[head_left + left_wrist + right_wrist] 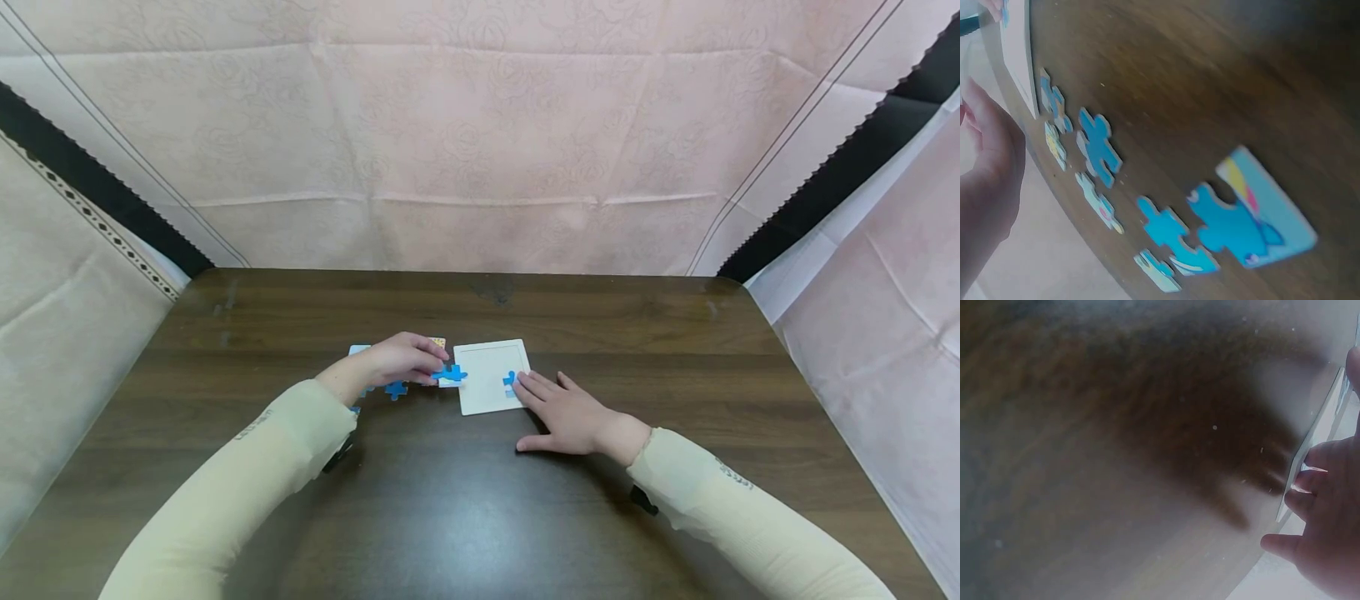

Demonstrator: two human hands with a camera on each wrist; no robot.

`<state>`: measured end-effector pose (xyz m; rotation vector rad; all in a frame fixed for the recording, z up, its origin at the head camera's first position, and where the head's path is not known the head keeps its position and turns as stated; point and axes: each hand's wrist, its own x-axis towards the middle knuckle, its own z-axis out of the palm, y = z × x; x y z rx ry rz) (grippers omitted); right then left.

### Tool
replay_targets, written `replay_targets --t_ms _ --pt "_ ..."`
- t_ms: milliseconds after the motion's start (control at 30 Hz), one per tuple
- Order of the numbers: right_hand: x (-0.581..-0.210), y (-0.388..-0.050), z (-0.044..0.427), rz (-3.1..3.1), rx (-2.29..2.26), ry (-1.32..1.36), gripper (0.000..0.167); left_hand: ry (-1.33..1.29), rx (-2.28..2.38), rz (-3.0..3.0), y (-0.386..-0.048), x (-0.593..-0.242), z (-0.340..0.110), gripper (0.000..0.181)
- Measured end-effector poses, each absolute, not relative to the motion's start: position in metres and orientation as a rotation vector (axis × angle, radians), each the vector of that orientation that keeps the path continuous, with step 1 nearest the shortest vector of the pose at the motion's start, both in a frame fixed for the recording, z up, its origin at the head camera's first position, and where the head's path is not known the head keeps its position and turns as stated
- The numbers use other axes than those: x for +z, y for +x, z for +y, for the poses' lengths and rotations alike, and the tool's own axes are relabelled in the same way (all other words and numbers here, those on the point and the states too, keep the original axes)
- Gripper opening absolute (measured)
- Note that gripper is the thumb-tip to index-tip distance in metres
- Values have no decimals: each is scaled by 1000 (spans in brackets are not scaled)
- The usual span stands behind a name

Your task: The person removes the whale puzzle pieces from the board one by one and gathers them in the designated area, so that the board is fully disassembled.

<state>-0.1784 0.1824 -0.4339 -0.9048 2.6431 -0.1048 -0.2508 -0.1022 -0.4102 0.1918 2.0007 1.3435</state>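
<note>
In the head view my left hand (401, 362) pinches a blue jigsaw piece (452, 373) at the left edge of a white square puzzle board (480, 396). My right hand (566, 417) lies over the board's right edge with its fingers spread. Its fingertips touch the board beside a small blue puzzle piece (509, 379), which they partly cover. The right wrist view shows the same fingers at the board's edge (1297, 456). Only part of my left hand (991, 156) appears in the left wrist view, and its held piece does not show there.
Several loose puzzle pieces lie on the brown wooden table (420, 517) under and beside my left hand, among them a blue one (1099, 147) and a corner piece with a pink and yellow stripe (1272, 212). A pale cloth (480, 150) hangs behind the table.
</note>
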Motion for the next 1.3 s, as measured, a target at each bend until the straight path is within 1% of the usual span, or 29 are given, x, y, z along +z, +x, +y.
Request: replay_targets --t_ms 400,767,1000,1300 --pt "-432 -177 182 2650 -101 -916 84 172 1293 2034 -248 -410 -124 41" --pt "-432 -178 182 2634 -94 -900 85 145 1244 2045 -242 -414 -143 39" --pt "-432 -179 182 2637 -90 -896 86 152 1231 1987 -239 -419 -156 41" --pt "-432 -178 181 2632 -94 -898 85 174 1152 2006 -235 -423 -167 35"
